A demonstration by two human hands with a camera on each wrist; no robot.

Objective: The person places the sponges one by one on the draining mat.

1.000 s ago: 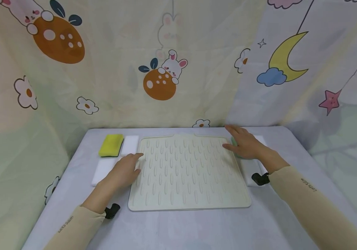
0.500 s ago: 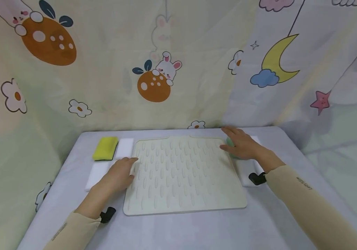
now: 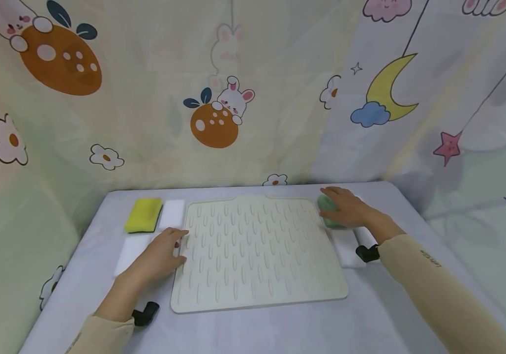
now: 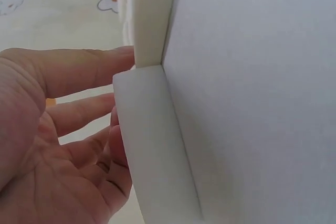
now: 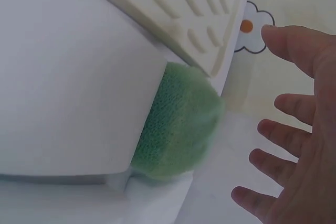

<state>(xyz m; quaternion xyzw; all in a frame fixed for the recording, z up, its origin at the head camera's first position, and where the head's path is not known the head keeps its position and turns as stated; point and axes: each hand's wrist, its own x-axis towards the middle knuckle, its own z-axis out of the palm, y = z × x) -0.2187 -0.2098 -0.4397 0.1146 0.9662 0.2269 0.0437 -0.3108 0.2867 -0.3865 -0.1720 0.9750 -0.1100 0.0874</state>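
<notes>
1. The right hand (image 3: pixel 351 209) covers part of the rounded, rough-textured green sponge-like piece (image 5: pixel 181 121) in the head view; in the right wrist view a smooth white surface (image 5: pixel 73 72) cuts off its near side.
2. The lettering on the beige right sleeve (image 3: pixel 438 280) is too small to read. In the left wrist view most of the mat is out of frame.
3. Compared with half a second ago, the right hand lies further outward, its thumb off the mat's corner, and more of the green piece shows. The left hand (image 3: pixel 160 253) now overlaps the mat's edge less. The whole head view has also shifted slightly.
4. The cream rectangular mat with raised oval ridges (image 3: pixel 259 255) lies flat in the middle of the white-covered table (image 3: pixel 253 332), between the hands.
5. The left hand's fingers are bent, with a gap between thumb and forefinger, clamped on nothing; fingertips reach the mat's left edge, beside a white block (image 4: pixel 149 145). The right hand's fingers are spread apart, clear of the green piece in its wrist view.
6. A yellow sponge with a dark underside (image 3: pixel 144 215) rests at far left, next to an upright-lying white piece (image 3: pixel 172 214). Behind hangs a printed curtain (image 3: pixel 146 88).
</notes>
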